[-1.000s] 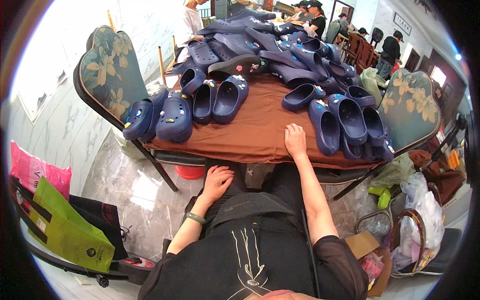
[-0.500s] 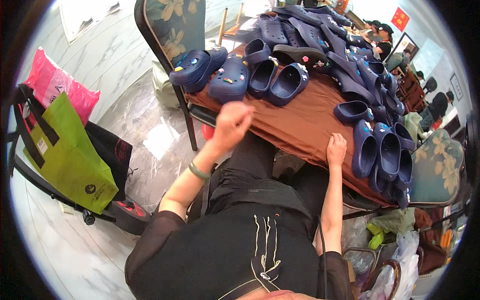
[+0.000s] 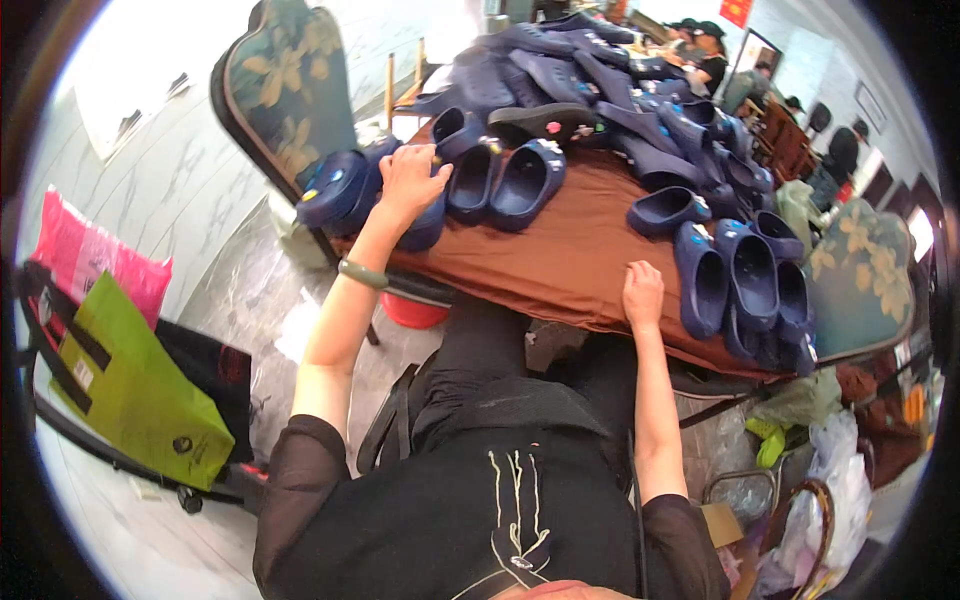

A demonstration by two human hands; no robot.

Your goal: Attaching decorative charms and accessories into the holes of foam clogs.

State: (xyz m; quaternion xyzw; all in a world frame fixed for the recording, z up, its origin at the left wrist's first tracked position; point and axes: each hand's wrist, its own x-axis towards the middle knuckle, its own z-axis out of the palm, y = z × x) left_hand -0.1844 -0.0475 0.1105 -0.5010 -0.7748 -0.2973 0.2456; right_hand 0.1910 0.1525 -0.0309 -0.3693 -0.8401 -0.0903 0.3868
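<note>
My left hand, with a green bangle at its wrist, reaches over a navy clog at the table's near left. Its fingers are apart and hide much of that clog; whether they touch it I cannot tell. Just left of the hand sits another navy clog with colourful charms. To its right, a pair of clogs shows open foot holes, among them a charm-studded clog. My right hand rests on the brown tablecloth near the front edge, holding nothing, fingers loosely bent.
A heap of navy clogs covers the far side, and several more line the right edge. Floral chairs stand at both ends. At left hang a green bag and a pink package. A red basin is under the table.
My left hand has moved forward and left, from in front of the clogs to over one of them. The view has shifted; my right hand stays on the cloth.
</note>
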